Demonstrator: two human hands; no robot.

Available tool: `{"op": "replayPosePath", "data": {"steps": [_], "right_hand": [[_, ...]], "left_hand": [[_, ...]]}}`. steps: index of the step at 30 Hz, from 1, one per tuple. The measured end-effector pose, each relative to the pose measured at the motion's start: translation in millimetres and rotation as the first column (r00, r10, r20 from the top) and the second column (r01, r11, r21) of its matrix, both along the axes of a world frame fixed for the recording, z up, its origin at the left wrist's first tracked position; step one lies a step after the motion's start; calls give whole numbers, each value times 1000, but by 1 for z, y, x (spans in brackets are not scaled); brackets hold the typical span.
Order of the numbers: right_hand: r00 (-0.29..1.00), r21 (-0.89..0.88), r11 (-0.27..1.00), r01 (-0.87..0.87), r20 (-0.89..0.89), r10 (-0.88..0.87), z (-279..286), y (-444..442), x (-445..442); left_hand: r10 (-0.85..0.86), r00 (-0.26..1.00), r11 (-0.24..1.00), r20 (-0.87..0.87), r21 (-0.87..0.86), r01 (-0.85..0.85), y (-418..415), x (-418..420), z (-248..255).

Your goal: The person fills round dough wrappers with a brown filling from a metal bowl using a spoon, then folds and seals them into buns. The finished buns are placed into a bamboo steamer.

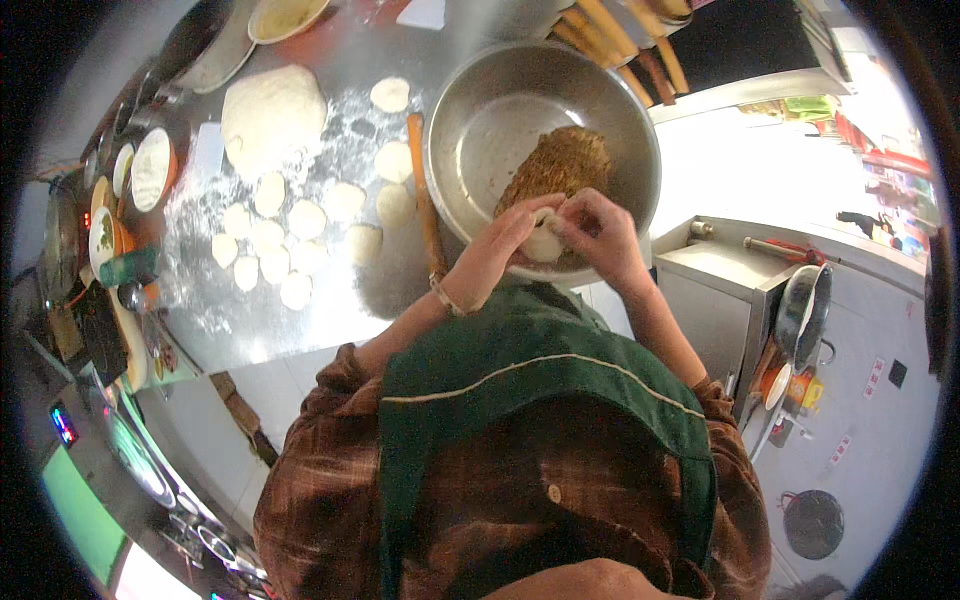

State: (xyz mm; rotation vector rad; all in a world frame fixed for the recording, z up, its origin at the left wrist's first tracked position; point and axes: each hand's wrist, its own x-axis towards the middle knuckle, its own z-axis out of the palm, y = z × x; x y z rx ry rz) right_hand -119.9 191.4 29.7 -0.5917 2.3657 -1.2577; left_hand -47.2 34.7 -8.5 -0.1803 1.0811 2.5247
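Note:
Over the near rim of a large steel bowl [480, 105], my left hand [504, 238] and my right hand [600, 229] hold a small piece of dough [543, 244] between them. My right fingers pinch its gathered upper edge, while my left palm and fingers wrap its side. Whether anything is inside the dough is hidden. Just beyond my hands, a mound of brown minced filling [559, 161] lies in the bowl. A wooden rolling pin [424, 191] rests on the steel table beside the bowl, its near end close to my left wrist.
Several flattened dough rounds [394, 161] and small dough pieces [268, 236] lie on the floured steel table [300, 334]. A large dough lump [276, 116] sits farther back. A bowl of flour [152, 169] stands at the left. Wooden handles [600, 30] jut out beyond the bowl. A steel cabinet [705, 300] is at right.

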Motion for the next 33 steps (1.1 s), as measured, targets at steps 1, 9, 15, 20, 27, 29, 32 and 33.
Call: {"op": "replayPosePath", "data": {"steps": [1,9,15,20,27,29,32,33], "right_hand": [[999,-63,997,45,32,-43,-6,-1,0],[998,27,999,34,55,-36,-1,3,-5],[989,-141,990,-19,146,40,1,0,1],[989,-46,999,7,148,0,-5,5,5],[998,-71,996,-60,-27,58,-1,2,5],[996,-17,996,-84,6,84,-6,8,4],[1000,19,1000,15,-6,-15,5,4,7],[1000,-9,1000,3,-6,-3,4,5,6]], "left_hand": [[21,997,996,-74,-89,-27,1,-2,-1],[115,988,993,-106,-24,-118,-2,-5,10],[149,959,956,-240,-212,-202,-5,-3,6],[178,967,968,-184,-142,-205,-5,1,3],[111,976,973,-186,-181,-145,-2,1,11],[121,975,975,-185,-165,-152,-1,0,11],[147,972,970,-181,-167,-178,-2,0,12],[160,976,974,-151,-135,-181,-2,0,13]]}}
